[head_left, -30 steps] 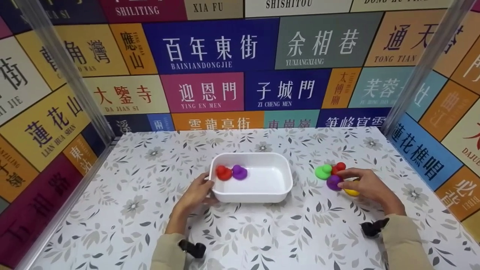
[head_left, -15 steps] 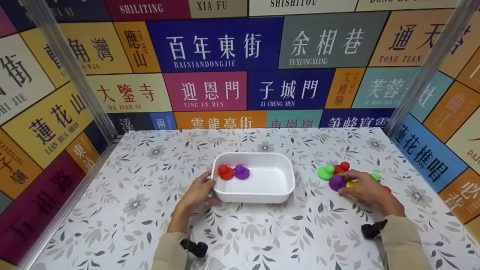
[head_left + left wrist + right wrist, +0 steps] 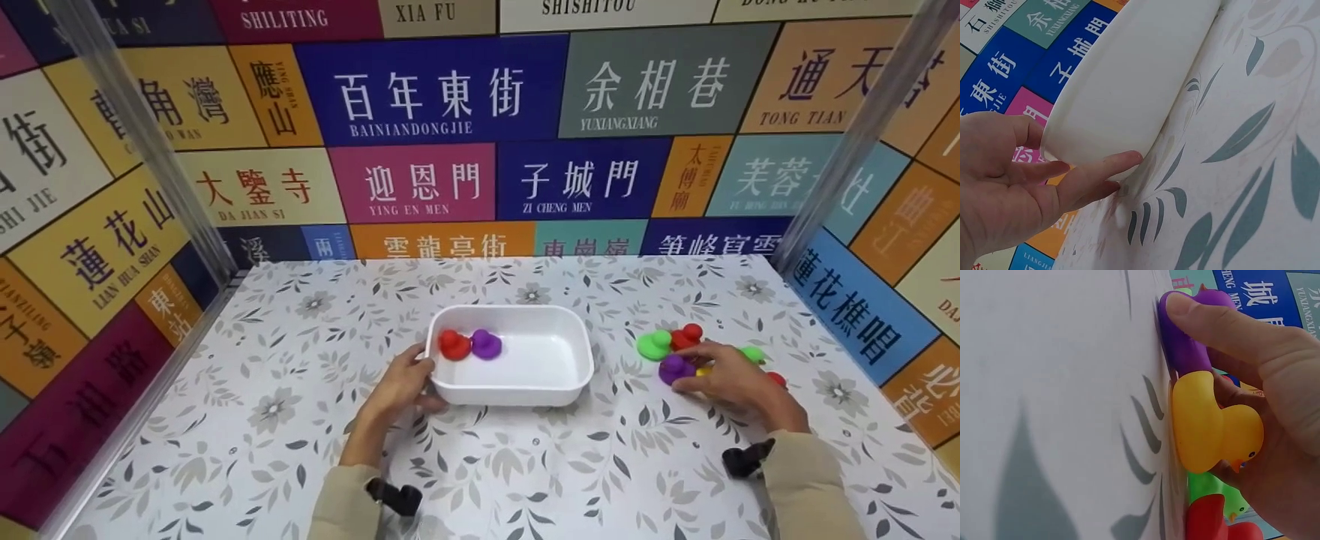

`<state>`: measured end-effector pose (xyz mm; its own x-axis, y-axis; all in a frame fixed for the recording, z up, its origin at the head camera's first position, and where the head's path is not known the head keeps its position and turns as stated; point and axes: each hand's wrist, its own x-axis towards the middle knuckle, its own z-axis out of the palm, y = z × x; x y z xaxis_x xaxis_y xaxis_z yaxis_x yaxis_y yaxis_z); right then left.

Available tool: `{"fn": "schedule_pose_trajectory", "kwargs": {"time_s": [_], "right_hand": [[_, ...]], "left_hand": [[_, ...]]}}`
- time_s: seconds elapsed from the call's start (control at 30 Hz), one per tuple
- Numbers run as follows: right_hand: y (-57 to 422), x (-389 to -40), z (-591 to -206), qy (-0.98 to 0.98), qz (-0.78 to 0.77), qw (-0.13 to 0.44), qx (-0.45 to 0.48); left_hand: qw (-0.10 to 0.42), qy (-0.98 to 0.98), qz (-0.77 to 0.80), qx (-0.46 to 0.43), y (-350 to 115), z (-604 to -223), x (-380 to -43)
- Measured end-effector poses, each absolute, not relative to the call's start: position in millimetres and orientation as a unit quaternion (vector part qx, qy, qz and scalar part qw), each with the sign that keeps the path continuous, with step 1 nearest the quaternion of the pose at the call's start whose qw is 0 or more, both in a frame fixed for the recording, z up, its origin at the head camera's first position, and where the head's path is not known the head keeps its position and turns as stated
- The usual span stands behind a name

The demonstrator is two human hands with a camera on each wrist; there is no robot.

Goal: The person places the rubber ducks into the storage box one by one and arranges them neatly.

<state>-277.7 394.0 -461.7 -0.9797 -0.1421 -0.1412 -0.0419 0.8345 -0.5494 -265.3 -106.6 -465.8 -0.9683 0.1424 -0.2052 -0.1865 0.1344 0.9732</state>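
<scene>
A white plastic box (image 3: 510, 393) stands mid-table with a red rubber duck (image 3: 454, 346) and a purple rubber duck (image 3: 487, 346) at its left end. My left hand (image 3: 401, 384) holds that end; in the left wrist view one digit goes behind the rim and other fingers (image 3: 1103, 171) lie along the outer wall. At the right, my right hand (image 3: 731, 376) grips another purple rubber duck (image 3: 1185, 337), thumb (image 3: 1182, 305) on its underside, low beside the tabletop. A yellow rubber duck (image 3: 1199, 422) sits right beside it, partly under the palm.
Around the right hand lie a green duck (image 3: 655, 346) and a red duck (image 3: 685, 337) on the far side, plus another green (image 3: 752, 354) and red duck (image 3: 778, 379) partly hidden behind the hand. Printed panels (image 3: 427, 90) wall the flowered table (image 3: 525, 472) at back and sides.
The right thumb has slid toward the near side of the purple duck, and the fingers have settled around it. The left hand stays at the box. The head view has shifted slightly.
</scene>
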Motion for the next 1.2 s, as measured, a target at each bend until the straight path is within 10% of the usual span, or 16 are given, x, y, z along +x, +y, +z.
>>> {"fn": "schedule_pose_trajectory", "kwargs": {"time_s": [1.2], "right_hand": [[293.5, -293.3, -372.0, 0.930, -0.355, 0.036, -0.084]], "left_hand": [[0.145, 0.731, 0.666, -0.025, -109.4, -467.2, -268.4]]}}
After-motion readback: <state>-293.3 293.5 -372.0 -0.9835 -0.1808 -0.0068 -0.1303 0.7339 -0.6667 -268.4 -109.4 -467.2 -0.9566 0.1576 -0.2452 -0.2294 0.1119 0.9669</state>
